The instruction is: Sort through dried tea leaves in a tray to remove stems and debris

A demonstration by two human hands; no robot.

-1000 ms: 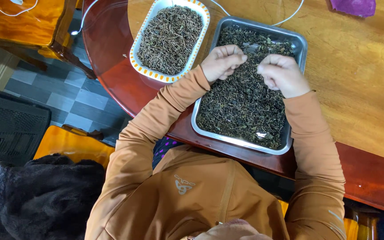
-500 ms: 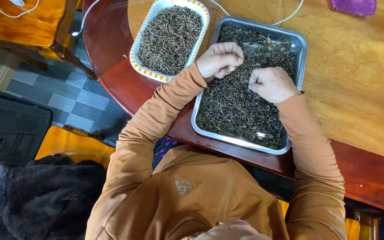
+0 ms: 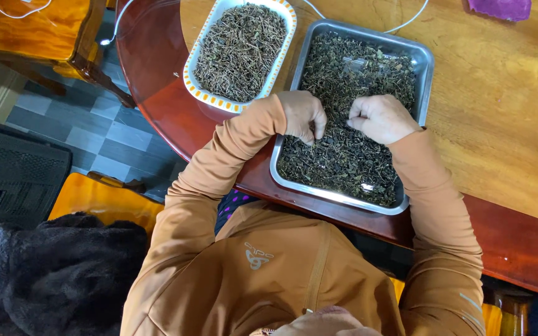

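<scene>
A rectangular metal tray [image 3: 428, 63] on the wooden table holds a bed of dark dried leaves and stems [image 3: 350, 158]. My left hand [image 3: 302, 114] is over the tray's left side, fingers curled down and pinching into the leaves. My right hand [image 3: 382, 118] is at the tray's middle, its fingertips pinched together on a few bits. The two hands are a short gap apart. To the left of the tray stands an oval white dish with an orange-dotted rim [image 3: 187, 73], filled with thin dried stems [image 3: 239, 50].
The round wooden table [image 3: 499, 124] has a dark red rim. A white cable [image 3: 406, 23] runs behind the tray and a purple cloth [image 3: 500, 9] lies at the far right. A wooden stool [image 3: 38, 34], tiled floor and a dark furry item [image 3: 51, 274] are on the left.
My left hand has moved down from the tray's far part to its left side and dipped into the leaves. My right hand has shifted slightly nearer and stayed pinched.
</scene>
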